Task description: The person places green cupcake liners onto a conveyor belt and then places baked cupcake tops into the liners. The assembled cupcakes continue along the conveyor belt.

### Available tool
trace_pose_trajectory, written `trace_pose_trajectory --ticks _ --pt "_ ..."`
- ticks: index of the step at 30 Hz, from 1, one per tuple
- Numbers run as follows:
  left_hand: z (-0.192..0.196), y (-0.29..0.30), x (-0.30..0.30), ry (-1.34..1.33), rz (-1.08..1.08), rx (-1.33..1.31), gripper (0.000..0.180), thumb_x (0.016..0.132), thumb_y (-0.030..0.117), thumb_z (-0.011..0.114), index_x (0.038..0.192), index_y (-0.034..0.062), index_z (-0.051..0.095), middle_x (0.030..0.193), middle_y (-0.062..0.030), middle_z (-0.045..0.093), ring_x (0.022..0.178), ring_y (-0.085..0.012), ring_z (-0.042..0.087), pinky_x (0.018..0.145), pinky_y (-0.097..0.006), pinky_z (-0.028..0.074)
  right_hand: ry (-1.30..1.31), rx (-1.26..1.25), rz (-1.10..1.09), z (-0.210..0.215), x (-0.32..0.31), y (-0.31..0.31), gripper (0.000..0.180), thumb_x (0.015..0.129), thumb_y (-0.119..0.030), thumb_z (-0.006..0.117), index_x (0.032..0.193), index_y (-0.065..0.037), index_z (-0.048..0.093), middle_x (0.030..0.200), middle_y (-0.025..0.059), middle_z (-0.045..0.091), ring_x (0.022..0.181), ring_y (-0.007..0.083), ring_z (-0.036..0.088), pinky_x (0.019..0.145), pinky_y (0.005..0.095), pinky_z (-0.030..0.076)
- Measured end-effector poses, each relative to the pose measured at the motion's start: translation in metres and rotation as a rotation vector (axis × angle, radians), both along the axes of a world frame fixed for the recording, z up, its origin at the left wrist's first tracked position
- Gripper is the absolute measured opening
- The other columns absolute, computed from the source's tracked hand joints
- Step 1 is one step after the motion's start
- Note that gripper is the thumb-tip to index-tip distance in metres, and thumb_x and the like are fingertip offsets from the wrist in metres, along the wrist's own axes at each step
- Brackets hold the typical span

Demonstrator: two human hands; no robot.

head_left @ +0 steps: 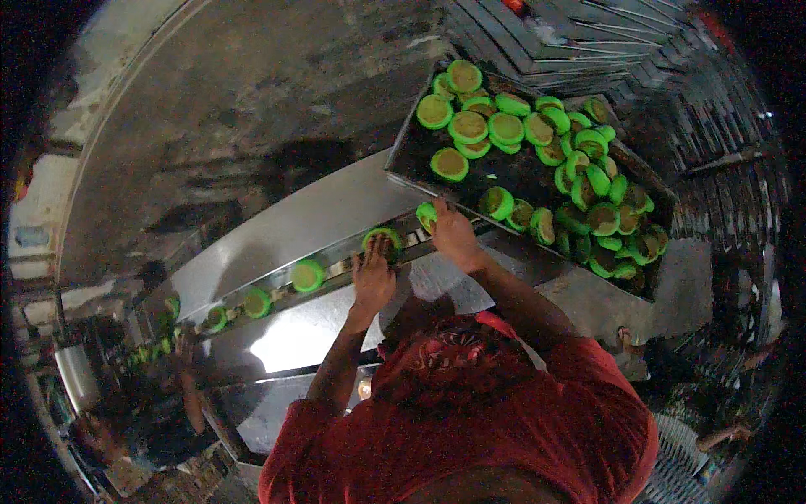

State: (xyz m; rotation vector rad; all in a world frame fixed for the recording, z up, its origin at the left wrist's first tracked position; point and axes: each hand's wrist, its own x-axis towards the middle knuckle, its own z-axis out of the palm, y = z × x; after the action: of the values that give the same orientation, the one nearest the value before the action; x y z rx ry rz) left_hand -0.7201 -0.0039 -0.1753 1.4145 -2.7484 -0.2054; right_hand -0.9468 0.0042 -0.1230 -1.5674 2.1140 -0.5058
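Along a narrow conveyor channel [340, 267] in the metal bench runs a line of round, bright-green pieces with flat, tan-brown faces; their exact kind I cannot tell. My left hand [374, 281] reaches over one green piece [382, 234], fingers stretched out across its face. To the right, my right hand [457, 241] has its fingers closed at the edge of another green piece [426, 217], beside the near left side of a dark tray. Part of that piece is hidden by the fingers. Left of my hands, a green piece [307, 275] lies in the channel, with several more beyond.
A dark rectangular tray [403, 176] at the right holds many green pieces, spread at its far end and heaped at the right. Another person's hand [183, 357] is by the channel at the far left. Stacked metal racks [722, 160] stand at the right.
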Motion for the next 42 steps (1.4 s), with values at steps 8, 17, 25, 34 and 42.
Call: trace_pose_trajectory --ticks 8,17,25,34,42 --pt "0.065 -0.039 -0.100 0.628 -0.100 0.057 0.046 0.078 0.015 0.069 0.124 0.0139 0.063 0.121 -0.0115 0.064 0.113 -0.0357 0.057 0.101 -0.052 0.040 -0.059 -0.072 -0.095 0.016 -0.069 0.041 0.042 0.089 -0.024 0.059 0.127 -0.007 0.055 0.119 0.0178 0.062 0.109 0.0373 0.059 0.087 0.0459 0.051" --pt "0.079 -0.067 -0.267 0.258 -0.477 0.578 0.080 0.068 0.026 0.080 0.139 0.0118 0.047 0.133 -0.0242 0.044 0.124 -0.0408 0.048 0.100 -0.048 0.044 0.500 0.040 -0.065 0.038 -0.211 0.120 0.062 0.077 -0.035 0.074 0.132 -0.014 0.052 0.113 0.0157 0.065 0.110 0.0401 0.058 0.091 0.0498 0.048" --pt "0.064 -0.128 -0.244 0.174 -0.033 0.101 0.077 0.065 0.025 0.084 0.133 0.0165 0.048 0.133 -0.0195 0.039 0.119 -0.0493 0.047 0.093 -0.053 0.049 0.324 0.100 -0.064 0.023 -0.168 0.047 0.068 0.074 -0.035 0.077 0.133 -0.016 0.048 0.123 0.0213 0.054 0.109 0.0478 0.056 0.088 0.0546 0.050" --pt "0.086 -0.070 -0.105 0.600 0.083 0.026 0.073 0.067 0.017 0.083 0.132 0.0141 0.049 0.127 -0.0250 0.047 0.115 -0.0450 0.050 0.098 -0.050 0.045 0.208 -0.176 -0.178 0.031 -0.132 0.012 0.086 0.067 -0.020 0.082 0.141 -0.014 0.036 0.130 0.0267 0.043 0.114 0.0489 0.050 0.095 0.0522 0.047" --pt "0.028 -0.026 0.042 0.142 0.582 -0.025 0.073 0.068 0.023 0.084 0.132 0.0116 0.050 0.124 -0.0261 0.048 0.114 -0.0456 0.050 0.094 -0.052 0.044 0.101 -0.290 0.351 -0.033 0.021 -0.002 0.069 0.075 -0.021 0.076 0.136 -0.009 0.046 0.139 0.0240 0.043 0.116 0.0457 0.051 0.096 0.0500 0.047"
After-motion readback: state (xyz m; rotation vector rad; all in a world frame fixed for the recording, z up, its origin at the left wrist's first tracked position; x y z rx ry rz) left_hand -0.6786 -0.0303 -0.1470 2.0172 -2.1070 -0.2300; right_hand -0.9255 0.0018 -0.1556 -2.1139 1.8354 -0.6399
